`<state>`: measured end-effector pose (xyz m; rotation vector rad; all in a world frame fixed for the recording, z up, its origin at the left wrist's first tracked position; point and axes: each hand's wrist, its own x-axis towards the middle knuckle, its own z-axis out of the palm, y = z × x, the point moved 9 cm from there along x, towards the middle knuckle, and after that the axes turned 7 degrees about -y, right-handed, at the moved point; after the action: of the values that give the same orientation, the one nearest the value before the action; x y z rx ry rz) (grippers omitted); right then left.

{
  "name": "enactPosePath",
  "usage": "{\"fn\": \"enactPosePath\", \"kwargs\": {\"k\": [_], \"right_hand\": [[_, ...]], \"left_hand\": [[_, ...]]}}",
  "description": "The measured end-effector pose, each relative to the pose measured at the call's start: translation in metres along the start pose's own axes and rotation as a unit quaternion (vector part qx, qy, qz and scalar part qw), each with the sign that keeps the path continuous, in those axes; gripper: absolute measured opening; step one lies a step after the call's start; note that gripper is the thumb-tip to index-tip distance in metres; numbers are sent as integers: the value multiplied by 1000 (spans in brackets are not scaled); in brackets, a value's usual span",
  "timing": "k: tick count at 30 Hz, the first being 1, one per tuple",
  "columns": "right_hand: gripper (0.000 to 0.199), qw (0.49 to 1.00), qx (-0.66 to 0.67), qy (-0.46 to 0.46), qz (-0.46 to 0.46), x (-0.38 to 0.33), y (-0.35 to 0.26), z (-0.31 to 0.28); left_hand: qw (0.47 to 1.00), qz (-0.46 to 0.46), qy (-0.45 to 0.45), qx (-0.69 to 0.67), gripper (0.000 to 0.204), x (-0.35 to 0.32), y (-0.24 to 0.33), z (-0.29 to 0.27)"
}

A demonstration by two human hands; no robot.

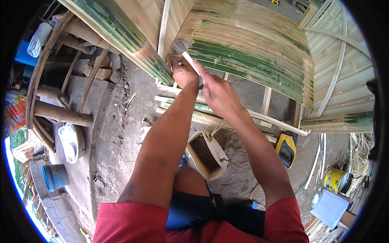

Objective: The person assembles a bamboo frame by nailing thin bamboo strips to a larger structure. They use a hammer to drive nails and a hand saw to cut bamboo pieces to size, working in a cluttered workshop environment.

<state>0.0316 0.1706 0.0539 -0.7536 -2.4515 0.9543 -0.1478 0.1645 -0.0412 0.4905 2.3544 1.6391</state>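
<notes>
Outdoors, on bare packed earth, I watch both hands meet at a curved panel of split bamboo slats, green-streaked and pale. My left hand is fisted tight around the lower part of a paintbrush, its pale handle rising to dark bristles that press on the panel's left edge. My right hand is just beside it, fingers closed on the handle's lower end, touching the left.

Below the hands, near my knee, stands a cut-open white plastic jug with a rope handle; it holds a dark brown liquid, how deep I cannot tell. To the right of it a yellow and black container lies on the ground, its contents hidden. Farther right, a yellow tin sits beside a pale blue box; what either holds is not visible. On the left, a blue bucket stands on a low ledge, its inside out of sight, and a white bowl-like vessel rests near a log frame. Loose bamboo strips lie under the panel, between it and the jug.
</notes>
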Motion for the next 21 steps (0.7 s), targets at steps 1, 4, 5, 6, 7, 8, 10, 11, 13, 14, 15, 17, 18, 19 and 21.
{"fn": "enactPosePath", "kwargs": {"k": [1,4,5,6,7,8,10,11,13,14,15,17,18,19,21], "right_hand": [[76,998,-23,-36,38,2,8,9],[75,999,-22,-12,27,1,8,13],[74,999,-9,43,-22,0,-1,4],[73,999,-4,36,-10,0,-1,5],[72,998,2,56,-22,0,-6,-2],[71,999,5,46,-5,1,-8,-4],[71,998,-30,-8,57,9,-8,-9],[70,992,-47,-43,111,8,-4,-12],[69,996,-10,1,86,-1,-19,-29],[69,998,16,52,33,-8,-32,-38],[68,992,42,115,-35,-16,-45,-47],[73,980,57,164,-100,-27,-54,-46],[73,972,50,190,-127,-28,-55,-43],[74,959,40,218,-176,-28,-59,-40],[65,997,12,69,30,-5,-18,-8]], "left_hand": [[1000,-3,2,13,15,-1,2,-1],[1000,-2,1,14,16,-4,8,-4],[1000,2,-3,2,17,-5,9,-4],[1000,-8,-8,-7,17,-5,7,-4],[1000,10,-1,4,18,-5,11,-5],[1000,15,7,14,18,-5,13,-6],[1000,2,-12,-13,20,-7,12,-3],[998,-14,-43,-51,23,-8,9,0],[983,-36,-107,-143,32,-13,7,3],[977,-2,-150,-150,38,-21,13,3],[977,80,-185,-72,37,-30,24,-6],[930,231,-272,84,33,-49,36,-23],[897,306,-288,137,32,-59,40,-30],[860,350,-308,208,30,-68,35,-37],[802,429,-318,266,27,-78,30,-49]]}}
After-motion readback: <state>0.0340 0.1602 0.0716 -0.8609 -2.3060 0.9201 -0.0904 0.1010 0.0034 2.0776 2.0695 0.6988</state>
